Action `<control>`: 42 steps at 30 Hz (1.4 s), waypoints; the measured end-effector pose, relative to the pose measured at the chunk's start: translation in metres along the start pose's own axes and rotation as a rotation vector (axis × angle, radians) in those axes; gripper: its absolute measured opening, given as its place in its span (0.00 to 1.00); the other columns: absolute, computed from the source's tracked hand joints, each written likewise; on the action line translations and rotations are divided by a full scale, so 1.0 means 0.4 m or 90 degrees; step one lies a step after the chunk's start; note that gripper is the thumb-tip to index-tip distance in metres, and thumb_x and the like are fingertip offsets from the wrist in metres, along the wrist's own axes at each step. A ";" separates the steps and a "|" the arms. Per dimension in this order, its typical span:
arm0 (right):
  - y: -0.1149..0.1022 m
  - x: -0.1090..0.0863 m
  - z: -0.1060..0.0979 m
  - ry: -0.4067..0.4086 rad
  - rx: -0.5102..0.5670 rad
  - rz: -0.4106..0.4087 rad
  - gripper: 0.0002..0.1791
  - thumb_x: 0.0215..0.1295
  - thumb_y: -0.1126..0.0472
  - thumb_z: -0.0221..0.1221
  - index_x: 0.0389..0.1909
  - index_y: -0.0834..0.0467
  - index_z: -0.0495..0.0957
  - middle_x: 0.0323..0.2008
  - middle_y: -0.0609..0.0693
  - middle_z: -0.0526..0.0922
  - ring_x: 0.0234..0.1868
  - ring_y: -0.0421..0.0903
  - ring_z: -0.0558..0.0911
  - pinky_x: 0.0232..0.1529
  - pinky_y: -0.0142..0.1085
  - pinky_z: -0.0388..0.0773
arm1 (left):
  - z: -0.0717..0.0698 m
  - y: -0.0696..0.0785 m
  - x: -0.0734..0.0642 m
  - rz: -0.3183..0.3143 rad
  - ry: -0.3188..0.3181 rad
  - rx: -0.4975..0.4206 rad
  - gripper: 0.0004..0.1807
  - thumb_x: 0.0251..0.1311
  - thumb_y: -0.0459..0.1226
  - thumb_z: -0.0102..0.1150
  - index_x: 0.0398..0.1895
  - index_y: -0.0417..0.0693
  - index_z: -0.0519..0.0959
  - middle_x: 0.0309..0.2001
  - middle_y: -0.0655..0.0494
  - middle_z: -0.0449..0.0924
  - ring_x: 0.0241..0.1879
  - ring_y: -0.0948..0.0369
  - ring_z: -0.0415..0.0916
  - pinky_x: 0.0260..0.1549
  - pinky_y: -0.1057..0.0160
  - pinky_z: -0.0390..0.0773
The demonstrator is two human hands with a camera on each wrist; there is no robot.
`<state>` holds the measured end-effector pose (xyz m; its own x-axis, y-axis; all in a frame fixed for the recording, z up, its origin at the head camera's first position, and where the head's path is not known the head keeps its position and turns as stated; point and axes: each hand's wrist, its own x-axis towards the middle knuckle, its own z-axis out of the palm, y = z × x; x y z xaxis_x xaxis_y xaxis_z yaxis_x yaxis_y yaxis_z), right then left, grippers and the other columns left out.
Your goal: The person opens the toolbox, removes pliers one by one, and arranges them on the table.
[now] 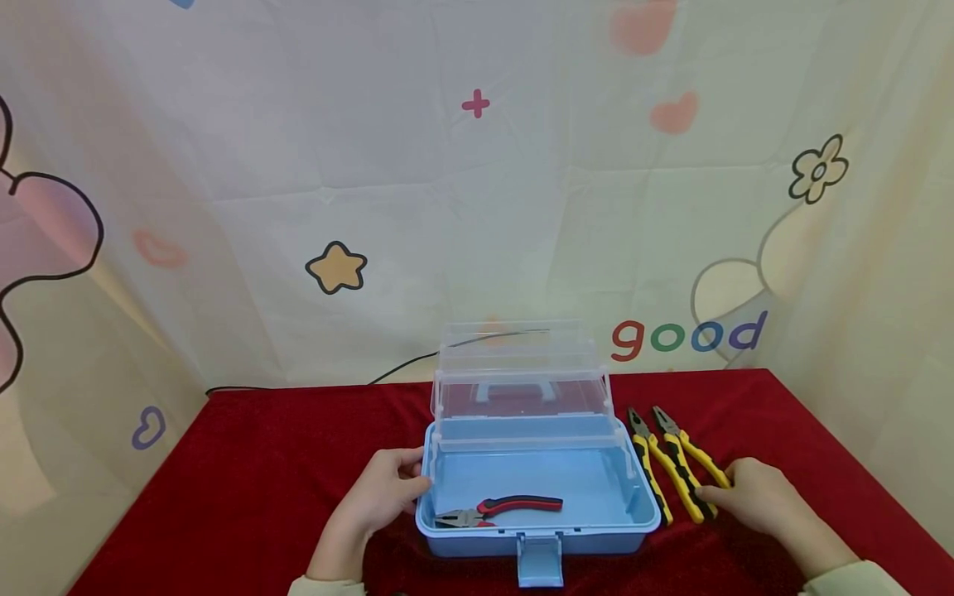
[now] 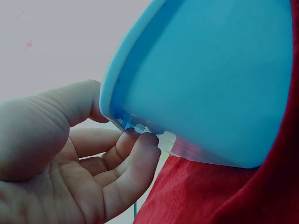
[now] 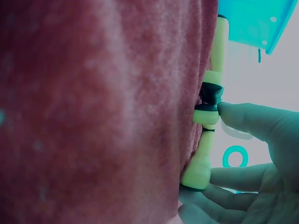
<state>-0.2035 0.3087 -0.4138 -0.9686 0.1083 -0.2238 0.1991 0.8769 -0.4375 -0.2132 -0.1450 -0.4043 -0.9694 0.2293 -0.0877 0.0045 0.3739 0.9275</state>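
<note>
A light blue toolbox (image 1: 604,543) sits on the red cloth, its clear lid (image 1: 522,361) standing raised at the back. My left hand (image 1: 380,490) grips the box's left rim, thumb over the edge and fingers curled against the outer side. Inside, pliers with red and black handles (image 1: 522,502) lie along the front wall. To the right of the box rest two yellow and black pliers side by side. My right hand (image 1: 760,497) pinches the handles of the right-hand pliers (image 1: 676,447) between thumb and fingers. The left-hand pliers (image 1: 644,455) lie close beside the box.
Red cloth (image 1: 261,488) covers the table on both sides of the box. A patterned curtain (image 1: 477,207) hangs behind it. A thin dark cable (image 1: 402,364) runs along the back edge behind the lid. The box's front latch (image 1: 540,563) hangs down.
</note>
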 end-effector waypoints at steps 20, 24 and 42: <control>-0.019 -0.006 -0.014 -0.010 -0.003 0.003 0.38 0.53 0.42 0.63 0.45 0.76 0.74 0.25 0.51 0.75 0.26 0.44 0.71 0.25 0.33 0.69 | 0.000 0.001 -0.002 -0.007 -0.002 0.000 0.28 0.57 0.28 0.55 0.63 0.31 0.67 0.32 0.48 0.74 0.31 0.60 0.76 0.29 0.59 0.85; -0.023 -0.008 -0.018 -0.007 -0.010 0.001 0.39 0.53 0.41 0.63 0.46 0.76 0.73 0.27 0.52 0.77 0.28 0.45 0.71 0.26 0.33 0.69 | 0.000 0.002 -0.002 -0.005 -0.003 -0.002 0.28 0.57 0.28 0.55 0.63 0.31 0.67 0.32 0.47 0.75 0.30 0.60 0.77 0.29 0.59 0.85; -0.044 -0.017 -0.027 0.020 -0.019 -0.029 0.40 0.53 0.40 0.62 0.49 0.75 0.73 0.32 0.54 0.80 0.29 0.45 0.72 0.26 0.34 0.71 | 0.001 0.003 -0.002 -0.009 0.004 0.004 0.28 0.57 0.28 0.56 0.63 0.31 0.67 0.32 0.47 0.75 0.30 0.60 0.77 0.29 0.58 0.85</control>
<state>-0.2019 0.2975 -0.3954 -0.9809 0.0827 -0.1760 0.1508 0.8950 -0.4198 -0.2122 -0.1445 -0.4034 -0.9709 0.2187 -0.0978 -0.0068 0.3829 0.9238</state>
